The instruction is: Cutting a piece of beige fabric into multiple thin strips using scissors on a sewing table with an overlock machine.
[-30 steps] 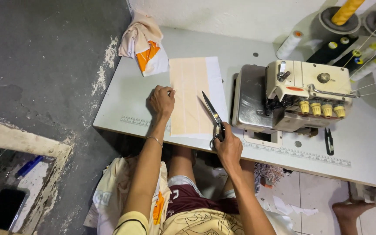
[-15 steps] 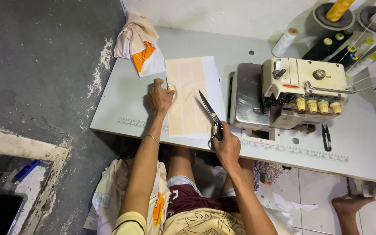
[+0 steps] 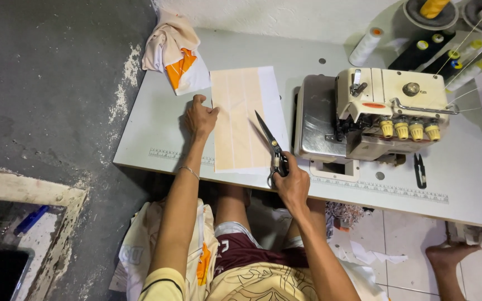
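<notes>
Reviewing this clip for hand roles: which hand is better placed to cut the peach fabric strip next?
The right hand, probably: it holds the scissors, blades lying over the peach fabric strip. The left hand lies flat on the strip's left edge, seemingly pinning it to the table.

label | small orange oval on cream machine front, right half of surface || screen | dark flat rectangle on floor, beyond surface's near-left corner

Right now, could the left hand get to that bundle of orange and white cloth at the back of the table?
Probably yes. The left hand rests on the edge of the peach fabric sheet, and the bundled cloth lies just beyond it on the table. Nothing stands between them, and the arm is not yet fully stretched.
</notes>
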